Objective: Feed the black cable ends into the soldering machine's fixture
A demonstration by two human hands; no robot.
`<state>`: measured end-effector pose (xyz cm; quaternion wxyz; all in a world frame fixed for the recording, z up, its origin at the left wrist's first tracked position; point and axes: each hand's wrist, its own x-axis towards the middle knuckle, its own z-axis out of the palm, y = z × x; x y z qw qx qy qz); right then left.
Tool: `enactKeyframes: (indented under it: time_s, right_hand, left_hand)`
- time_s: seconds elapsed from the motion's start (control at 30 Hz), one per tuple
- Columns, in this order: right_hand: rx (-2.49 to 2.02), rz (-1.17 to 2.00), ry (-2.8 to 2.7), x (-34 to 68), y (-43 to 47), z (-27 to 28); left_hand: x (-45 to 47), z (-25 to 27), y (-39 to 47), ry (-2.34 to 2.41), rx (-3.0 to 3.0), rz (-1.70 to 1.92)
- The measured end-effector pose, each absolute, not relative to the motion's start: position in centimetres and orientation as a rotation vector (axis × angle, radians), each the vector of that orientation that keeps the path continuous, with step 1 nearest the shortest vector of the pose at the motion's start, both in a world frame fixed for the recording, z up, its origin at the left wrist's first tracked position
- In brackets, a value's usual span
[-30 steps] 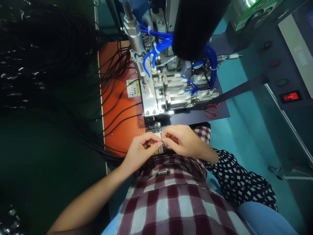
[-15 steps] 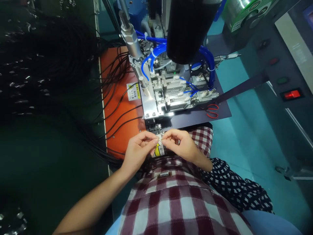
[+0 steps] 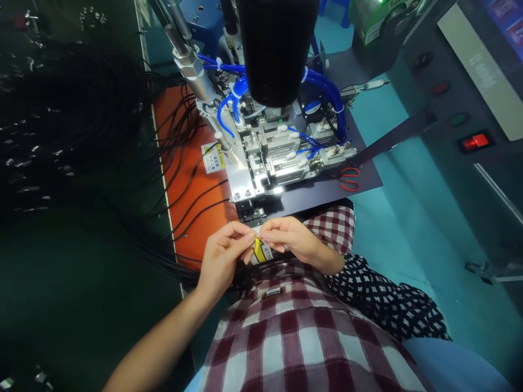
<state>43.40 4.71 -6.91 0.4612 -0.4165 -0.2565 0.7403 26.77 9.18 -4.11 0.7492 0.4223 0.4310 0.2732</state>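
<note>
Orange desk (image 3: 194,242) lies left. Above its near edge, left hand (image 3: 223,247) pinches a tiny pale piece (image 3: 257,233), unidentifiable, presumably light, fragile, best held by its ends; right hand (image 3: 295,240), fingertips together, pinches it too.

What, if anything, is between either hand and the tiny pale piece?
Nothing visible. The left hand and right hand have their fingers pinched together at the tiny pale piece, too small to identify. The yellow-and-white warning label shows behind the fingers, not between them and the piece.
</note>
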Motion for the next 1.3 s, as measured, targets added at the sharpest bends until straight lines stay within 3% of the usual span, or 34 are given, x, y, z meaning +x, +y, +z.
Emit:
enactKeyframes:
  time_s: [0.17,0.57,0.93,1.3]
  right_hand:
    - [-1.088,1.688,-0.87,43.7,4.9,-6.6]
    - [-1.021,1.01,-1.997,47.2,7.6,-5.2]
    - [-1.289,1.259,-1.341,44.6,5.2,-6.2]
    - [-1.4,0.974,-1.44,43.5,4.7,-6.0]
  left_hand:
    - [26.5,-4.2,9.4,0.958,0.946,0.54]
    - [26.4,-4.5,9.7,1.011,1.065,0.351]
    - [26.8,-4.8,9.3,1.091,0.973,0.536]
    - [26.7,-4.6,9.5,1.112,1.063,0.449]
